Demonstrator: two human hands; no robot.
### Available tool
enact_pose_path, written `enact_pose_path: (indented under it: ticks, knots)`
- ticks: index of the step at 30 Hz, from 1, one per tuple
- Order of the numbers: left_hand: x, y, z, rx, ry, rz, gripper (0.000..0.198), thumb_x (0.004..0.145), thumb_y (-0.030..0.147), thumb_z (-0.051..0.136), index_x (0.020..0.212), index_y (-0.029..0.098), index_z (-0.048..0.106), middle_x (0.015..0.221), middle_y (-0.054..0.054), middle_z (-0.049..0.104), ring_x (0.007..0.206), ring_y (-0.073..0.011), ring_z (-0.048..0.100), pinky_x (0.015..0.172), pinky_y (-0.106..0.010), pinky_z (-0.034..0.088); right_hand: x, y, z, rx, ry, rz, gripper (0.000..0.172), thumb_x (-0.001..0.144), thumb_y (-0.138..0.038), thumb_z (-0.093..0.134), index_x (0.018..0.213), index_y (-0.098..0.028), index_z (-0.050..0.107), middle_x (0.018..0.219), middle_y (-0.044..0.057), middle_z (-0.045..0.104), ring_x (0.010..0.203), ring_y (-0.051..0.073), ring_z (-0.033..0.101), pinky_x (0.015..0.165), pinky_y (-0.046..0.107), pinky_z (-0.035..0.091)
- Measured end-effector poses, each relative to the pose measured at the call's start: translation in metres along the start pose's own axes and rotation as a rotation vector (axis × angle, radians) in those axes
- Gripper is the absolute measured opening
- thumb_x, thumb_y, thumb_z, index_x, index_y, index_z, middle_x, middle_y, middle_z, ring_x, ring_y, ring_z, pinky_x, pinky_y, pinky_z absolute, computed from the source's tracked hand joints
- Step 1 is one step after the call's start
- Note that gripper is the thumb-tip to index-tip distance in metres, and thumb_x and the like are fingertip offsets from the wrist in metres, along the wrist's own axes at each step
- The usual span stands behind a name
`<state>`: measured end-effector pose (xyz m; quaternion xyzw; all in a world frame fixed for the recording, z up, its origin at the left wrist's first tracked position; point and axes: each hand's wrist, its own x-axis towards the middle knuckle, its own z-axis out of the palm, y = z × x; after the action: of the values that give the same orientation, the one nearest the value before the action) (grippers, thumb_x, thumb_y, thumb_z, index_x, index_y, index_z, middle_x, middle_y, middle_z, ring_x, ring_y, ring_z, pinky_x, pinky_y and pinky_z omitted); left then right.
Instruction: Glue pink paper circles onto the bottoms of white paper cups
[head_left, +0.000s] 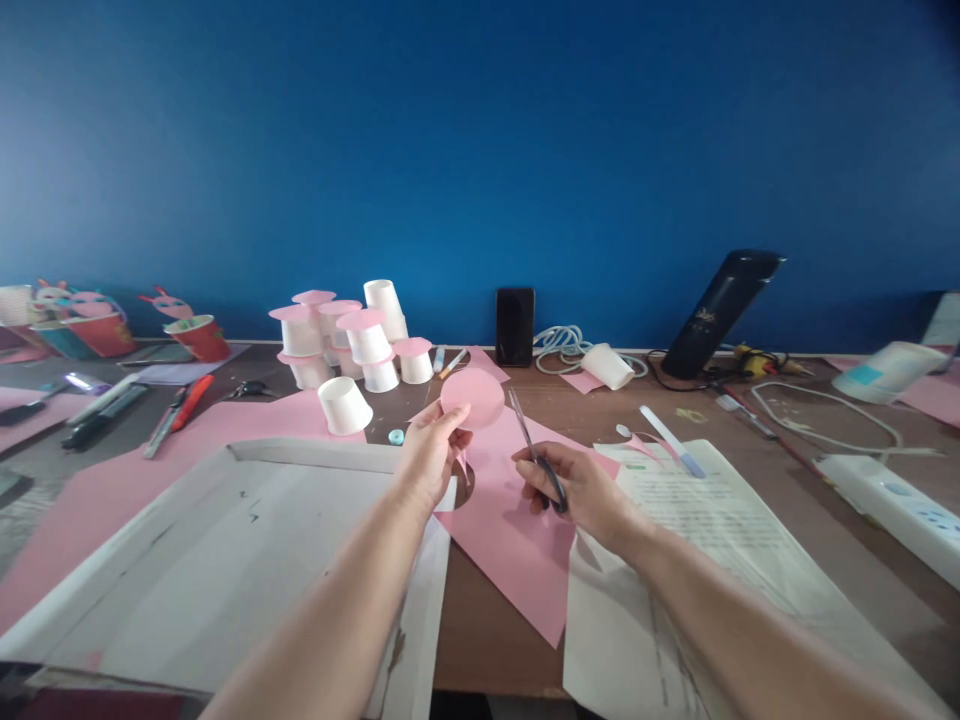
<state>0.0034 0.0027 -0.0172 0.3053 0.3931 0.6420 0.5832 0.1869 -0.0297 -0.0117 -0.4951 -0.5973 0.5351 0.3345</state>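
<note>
Pinches a flat, smooth paper disc (474, 396), pink and round, by lower edge in left hand (433, 448), above a pink sheet (510, 525) on the brown desk (487, 640); grips narrow metal scissors (524, 426) with curved black handles in right hand (581, 488).

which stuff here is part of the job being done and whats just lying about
Likely part of the job:
- pink disc, in the left hand
- scissors, in the right hand
- pink sheet below the hands
- white cups topped with pink discs

Probably just lying about:
- black phone
- black bottle
- power strip
</note>
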Motion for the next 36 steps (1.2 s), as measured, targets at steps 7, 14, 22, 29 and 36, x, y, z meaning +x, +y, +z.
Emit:
enact_pose_path:
  ticks: [7,14,22,29,36]
  knots:
    - [0.004,-0.002,-0.002,-0.021,0.031,0.010,0.027,0.059,0.030,0.082,0.077,0.016,0.067,0.073,0.002,0.060,0.056,-0.0033,0.044,0.054,-0.018,0.035,-0.001,0.001,0.001,0.045,-0.103,0.004,0.047,0.075,-0.057,0.065,0.095,-0.015,0.062,0.066,0.001,0.063,0.057,0.012,0.058,0.053,0.026,0.044]
    - [0.003,0.000,0.002,-0.080,0.041,-0.017,0.030,0.054,0.028,0.084,0.073,0.015,0.064,0.070,0.003,0.056,0.054,-0.0036,0.042,0.051,-0.018,0.033,-0.006,-0.007,0.006,0.065,-0.169,0.072,0.051,0.069,-0.058,0.070,0.095,-0.015,0.061,0.066,0.000,0.061,0.061,0.014,0.059,0.054,0.026,0.043]
    - [-0.001,-0.008,0.011,-0.095,0.071,-0.078,0.033,0.048,0.027,0.087,0.067,0.015,0.063,0.063,0.004,0.055,0.055,-0.0048,0.045,0.051,-0.019,0.032,-0.001,0.012,0.013,0.028,-0.147,0.003,0.047,0.073,-0.055,0.068,0.101,-0.017,0.063,0.064,0.000,0.062,0.051,0.011,0.053,0.048,0.024,0.040]
    - [-0.004,-0.014,0.014,0.006,0.063,-0.074,0.029,0.053,0.031,0.083,0.066,0.015,0.063,0.060,0.003,0.055,0.050,-0.0042,0.042,0.048,-0.020,0.028,0.003,0.023,0.016,-0.018,-0.115,-0.051,0.047,0.074,-0.055,0.066,0.105,-0.019,0.064,0.062,0.000,0.062,0.050,0.013,0.054,0.047,0.024,0.041]
    - [-0.003,-0.015,0.014,0.062,0.101,-0.070,0.037,0.050,0.037,0.084,0.060,0.016,0.056,0.052,0.006,0.048,0.046,-0.0044,0.037,0.046,-0.021,0.023,0.004,0.024,0.017,-0.011,-0.074,-0.033,0.050,0.072,-0.057,0.067,0.101,-0.016,0.066,0.061,0.000,0.061,0.049,0.011,0.051,0.046,0.024,0.041]
